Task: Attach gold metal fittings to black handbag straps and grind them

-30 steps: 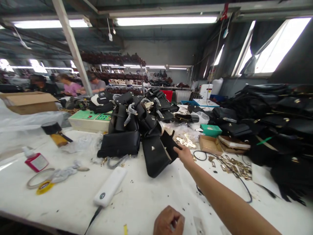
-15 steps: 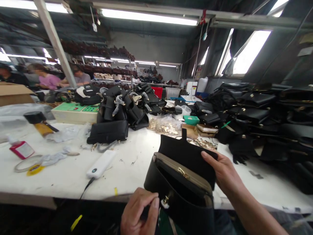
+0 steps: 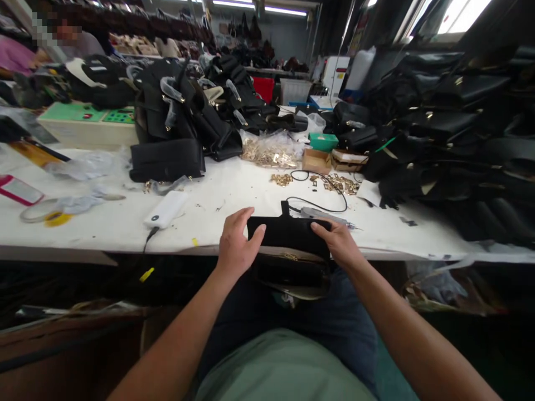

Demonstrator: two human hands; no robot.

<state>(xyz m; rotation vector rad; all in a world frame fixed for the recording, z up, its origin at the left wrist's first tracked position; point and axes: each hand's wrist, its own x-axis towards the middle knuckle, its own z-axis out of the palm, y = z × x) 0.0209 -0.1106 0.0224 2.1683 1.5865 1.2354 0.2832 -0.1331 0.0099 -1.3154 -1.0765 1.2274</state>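
Observation:
A black handbag (image 3: pixel 292 273) rests at my lap by the table edge, its mouth open, showing a dark inside and a gold zip pull. Its flap (image 3: pixel 288 231) is lifted and spread towards the table, with a narrow tab sticking up from the edge. My left hand (image 3: pixel 240 239) holds the flap's left side, thumb over the front; part of its fingers is hidden. At the right end, my right hand (image 3: pixel 336 239) pinches the flap with the thumb on top. Just behind the flap lies a grey corded pen-shaped power tool (image 3: pixel 321 214).
On the white table (image 3: pixel 234 189) lie a white power bank (image 3: pixel 166 209), loose gold metal fittings (image 3: pixel 343 184), and a small cardboard box (image 3: pixel 316 161). Black bags are piled at the back (image 3: pixel 167 159) and right (image 3: pixel 438 133). Another person (image 3: pixel 83 39) sits at the far left.
The handbag has moved down and nearer my body. My left hand has gone from the bag's front clasp up to the flap's left side. My view has tilted downward.

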